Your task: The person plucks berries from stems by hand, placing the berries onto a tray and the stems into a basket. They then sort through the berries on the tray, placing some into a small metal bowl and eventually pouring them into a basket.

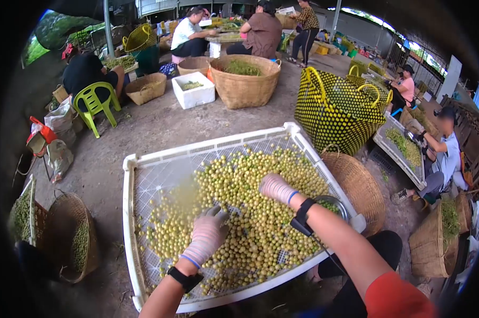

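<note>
A white mesh tray (170, 143) with a raised rim lies in front of me, spread with small round yellow-green fruits (239, 175). My left hand (210, 233), in a pale glove with grey fingertips, rests low among the fruits left of the middle, its fingers partly apart. Farther up, my right hand (275, 188), also gloved, reaches onto the fruits with its fingers pointing down and mostly hidden. Under my right forearm sits a round metal bowl (343, 205) at the tray's right edge, with green fruits inside; the arm covers part of it.
Right of the tray stand a wicker basket (364, 185) and a yellow-black woven basket (335, 116). A basket (91, 228) with green fruits is at left. Ahead are a white foam box (194, 99), a large basket (245, 87) and a green chair (97, 100). Several people sit around.
</note>
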### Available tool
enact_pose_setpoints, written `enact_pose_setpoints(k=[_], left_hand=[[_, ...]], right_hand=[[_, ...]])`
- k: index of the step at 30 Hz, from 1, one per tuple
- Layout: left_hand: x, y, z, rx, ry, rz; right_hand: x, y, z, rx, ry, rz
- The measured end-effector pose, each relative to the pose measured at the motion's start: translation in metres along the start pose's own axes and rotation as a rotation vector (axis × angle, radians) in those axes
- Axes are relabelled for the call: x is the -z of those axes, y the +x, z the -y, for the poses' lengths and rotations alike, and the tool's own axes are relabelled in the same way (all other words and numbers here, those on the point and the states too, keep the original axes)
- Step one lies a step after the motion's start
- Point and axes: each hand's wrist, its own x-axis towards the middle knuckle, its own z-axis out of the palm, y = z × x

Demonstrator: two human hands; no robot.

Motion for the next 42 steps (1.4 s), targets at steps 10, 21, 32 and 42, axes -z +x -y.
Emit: enact_pose_setpoints(k=[10, 21, 32, 42], left_hand=[[0.018, 0.015, -0.041, 0.344, -1.267, 0.182], [0.014, 0.014, -0.038, 0.449, -1.693, 0.206], [-0.003, 0.035, -0.024, 0.009, 0.373, 0.27], [-0.093, 0.119, -0.028, -0.183, 0.297, 0.19]], right_hand=[[0.129, -0.171, 0.072, 0.017, 1.786, 0.044], [0.109, -0.177, 0.093, 0.127, 2.163, -0.163], [0.123, -0.291, 0.086, 0.706, 0.46, 0.674], [0.101, -0.079, -0.069, -0.426, 0.969, -0.145]])
